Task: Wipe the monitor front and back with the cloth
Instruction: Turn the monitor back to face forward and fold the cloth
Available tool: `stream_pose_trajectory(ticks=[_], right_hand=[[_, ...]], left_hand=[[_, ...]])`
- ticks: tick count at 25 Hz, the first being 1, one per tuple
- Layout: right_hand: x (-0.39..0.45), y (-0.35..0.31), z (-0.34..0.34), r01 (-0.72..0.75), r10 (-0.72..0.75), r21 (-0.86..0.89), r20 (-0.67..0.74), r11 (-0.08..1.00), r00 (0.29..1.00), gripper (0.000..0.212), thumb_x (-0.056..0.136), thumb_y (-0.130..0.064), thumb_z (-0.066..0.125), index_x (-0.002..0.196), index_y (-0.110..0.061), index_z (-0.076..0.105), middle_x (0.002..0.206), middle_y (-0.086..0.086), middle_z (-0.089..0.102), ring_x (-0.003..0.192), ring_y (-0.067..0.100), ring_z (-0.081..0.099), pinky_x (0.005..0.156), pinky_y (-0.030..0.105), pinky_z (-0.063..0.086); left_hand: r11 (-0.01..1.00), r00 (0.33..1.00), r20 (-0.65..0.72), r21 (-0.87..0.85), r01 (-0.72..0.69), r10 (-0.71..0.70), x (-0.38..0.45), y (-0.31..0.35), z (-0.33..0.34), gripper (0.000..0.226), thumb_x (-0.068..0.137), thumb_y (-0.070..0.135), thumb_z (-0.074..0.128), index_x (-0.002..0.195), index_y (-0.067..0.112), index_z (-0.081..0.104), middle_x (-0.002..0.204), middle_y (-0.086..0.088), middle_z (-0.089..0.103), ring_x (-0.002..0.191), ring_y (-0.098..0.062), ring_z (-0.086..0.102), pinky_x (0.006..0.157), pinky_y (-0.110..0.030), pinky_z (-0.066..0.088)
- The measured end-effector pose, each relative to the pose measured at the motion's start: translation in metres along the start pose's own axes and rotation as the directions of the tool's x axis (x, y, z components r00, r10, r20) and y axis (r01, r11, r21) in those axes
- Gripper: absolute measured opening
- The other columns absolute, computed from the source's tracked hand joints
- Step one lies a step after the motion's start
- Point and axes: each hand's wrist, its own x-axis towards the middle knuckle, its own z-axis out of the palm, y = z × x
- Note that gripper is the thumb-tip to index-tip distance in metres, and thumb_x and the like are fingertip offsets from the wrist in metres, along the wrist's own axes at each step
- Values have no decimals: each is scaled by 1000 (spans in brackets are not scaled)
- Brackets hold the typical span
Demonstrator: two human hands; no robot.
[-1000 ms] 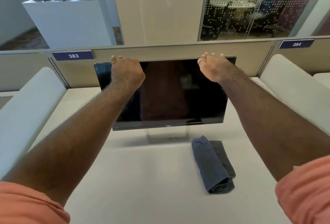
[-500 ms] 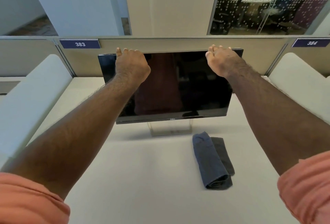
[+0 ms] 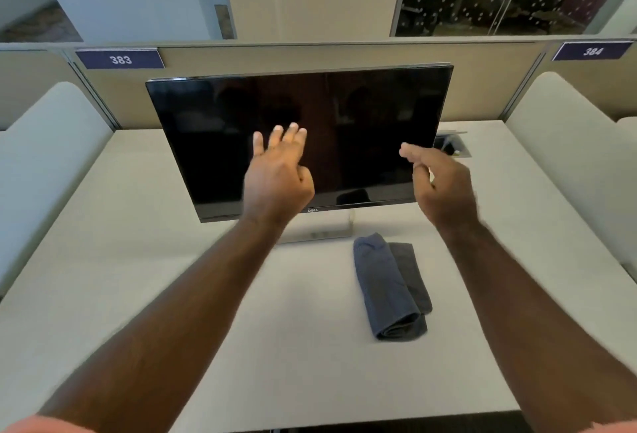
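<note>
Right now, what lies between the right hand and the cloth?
Nothing: in the head view only bare desk separates the right hand, held empty in front of the monitor, from the rolled cloth.

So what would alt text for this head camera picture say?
Two bare hands, left hand and right hand, hover empty in front of a dark monitor on a desk. A rolled grey cloth lies untouched below the right hand.
</note>
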Motion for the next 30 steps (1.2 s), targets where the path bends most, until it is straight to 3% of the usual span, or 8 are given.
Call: stream_pose_trajectory(ticks=[4,8,11,15,21,23,26,30], right_hand=[[-81,52,22,-235,252,-120,148,964,956,34,92,-8,48,119,-17,67,119,1,68,111,22,63,98,31,48],[-136,75,49,-510,639,-384,469,770,610,38,94,-29,50,131,-25,56,132,3,58,121,26,54,101,39,45],[-150,73,61,-579,711,-418,487,700,508,45,90,-42,55,131,-23,52,125,4,60,113,27,57,94,41,49],[-147,75,70,-600,770,-482,397,638,500,43,89,-41,59,126,-21,53,119,3,60,106,26,59,86,37,50],[-139,81,67,-796,698,-39,509,604,504,7,89,-19,56,89,-14,61,88,5,65,79,21,61,67,34,49],[-141,87,61,-811,712,37,456,583,533,8,90,-17,54,96,-19,59,94,4,65,85,21,63,71,37,51],[-155,104,48,-870,804,130,339,475,489,31,94,-14,51,124,-20,51,113,7,63,96,23,63,74,37,55],[-179,117,38,-826,820,-101,233,555,523,49,93,-13,50,141,-21,41,131,10,52,109,27,56,86,41,52]], left_hand=[[996,934,354,-90,-19,50,-64,35,62,50,85,11,46,134,14,57,142,-3,54,135,-24,44,119,-38,14],[990,791,610,-74,122,-51,-101,59,112,42,86,21,42,122,17,62,123,-5,66,112,-29,60,97,-35,43],[911,640,726,-47,410,-250,-111,62,143,40,89,30,49,127,19,54,125,-3,62,114,-27,59,91,-36,47],[766,521,776,-78,638,-355,-113,63,171,54,87,34,58,137,18,44,128,-8,60,113,-28,57,89,-36,47],[690,511,752,-105,716,-416,-119,67,193,59,90,33,57,143,13,40,140,-13,51,123,-30,53,96,-36,44],[673,518,747,-129,728,-417,-119,70,196,62,91,38,59,144,14,38,144,-12,46,125,-30,52,100,-39,45],[663,536,759,-188,725,-371,-120,81,200,66,89,42,63,145,17,38,145,-11,45,121,-27,55,98,-38,49],[712,544,778,-186,678,-315,-131,98,206,73,85,44,67,145,17,36,144,-11,44,124,-26,53,100,-42,48]])
